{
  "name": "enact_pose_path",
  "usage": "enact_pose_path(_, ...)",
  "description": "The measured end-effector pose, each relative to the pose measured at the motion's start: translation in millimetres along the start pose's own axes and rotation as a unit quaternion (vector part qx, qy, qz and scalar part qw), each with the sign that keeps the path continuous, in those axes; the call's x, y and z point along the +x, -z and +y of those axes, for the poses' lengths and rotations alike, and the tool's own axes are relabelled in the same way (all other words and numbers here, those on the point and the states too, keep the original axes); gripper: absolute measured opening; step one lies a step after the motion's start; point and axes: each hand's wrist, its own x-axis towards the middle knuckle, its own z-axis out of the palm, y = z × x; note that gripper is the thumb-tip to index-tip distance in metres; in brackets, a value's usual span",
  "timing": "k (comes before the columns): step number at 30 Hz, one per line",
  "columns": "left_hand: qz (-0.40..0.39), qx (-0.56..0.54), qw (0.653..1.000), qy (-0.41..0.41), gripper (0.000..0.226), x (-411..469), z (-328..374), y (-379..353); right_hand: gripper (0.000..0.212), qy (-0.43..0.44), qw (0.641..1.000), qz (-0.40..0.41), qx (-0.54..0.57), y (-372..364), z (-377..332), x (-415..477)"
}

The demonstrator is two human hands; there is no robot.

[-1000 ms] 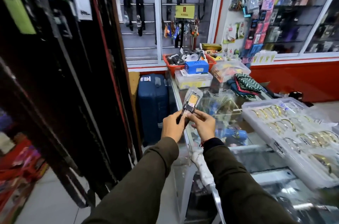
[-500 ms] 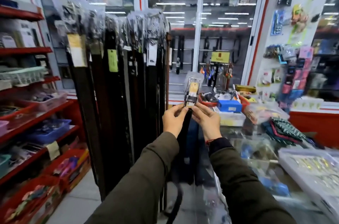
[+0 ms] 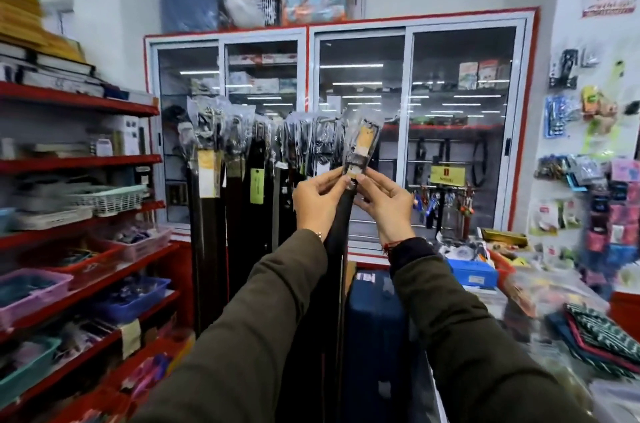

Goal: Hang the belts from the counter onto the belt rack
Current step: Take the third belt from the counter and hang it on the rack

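A black belt [image 3: 341, 218] with its buckle end in a clear plastic sleeve [image 3: 362, 140] is held up at head height. My left hand [image 3: 320, 199] and my right hand [image 3: 382, 201] pinch it from either side just below the buckle. The strap hangs down between my forearms. The buckle sits at the right end of the belt rack [image 3: 263, 132], level with the wrapped buckles of several dark belts hanging there. I cannot tell whether it touches the rack's hook.
Red shelves [image 3: 79, 163] with plastic baskets line the left side. A glass-door cabinet [image 3: 408, 132] stands behind the rack. A blue suitcase [image 3: 375, 329] stands below my right arm. The glass counter [image 3: 540, 329], cluttered with goods, is at the right.
Both hands have lifted the belt from over the counter up and left to the top of the rack. The view has tilted upward with them.
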Motion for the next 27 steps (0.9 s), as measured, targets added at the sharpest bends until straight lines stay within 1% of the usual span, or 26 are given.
enact_pose_path(4,0.032,-0.019,0.999,-0.017,0.036,17.2,18.3,0.2,0.036,0.014,1.000,-0.025,0.010,-17.4,-20.3,11.7)
enact_pose_path(7,0.043,-0.033,0.998,-0.012,0.038,19.3,24.0,-0.4,0.035,0.014,0.999,-0.035,0.003,-23.3,-27.3,16.0)
enact_pose_path(10,0.052,-0.033,0.998,0.001,0.039,16.8,22.3,1.5,0.034,0.006,0.999,-0.027,-0.022,-24.4,-26.3,17.6)
enact_pose_path(15,0.047,-0.048,0.997,0.045,0.036,14.1,20.8,2.3,0.034,0.008,1.000,-0.011,-0.020,-24.8,-21.1,16.2)
enact_pose_path(18,0.041,-0.053,0.996,0.056,0.036,14.2,23.7,2.3,0.032,0.016,0.999,-0.004,-0.039,-25.2,-21.1,18.8)
enact_pose_path(23,0.031,-0.057,0.994,0.083,0.038,15.9,26.5,0.8,0.031,0.006,0.998,0.010,-0.055,-24.8,-20.3,25.4)
enact_pose_path(27,0.024,-0.048,0.994,0.099,0.039,12.9,18.4,3.0,0.032,0.011,0.996,-0.003,-0.087,-18.9,-11.9,28.3)
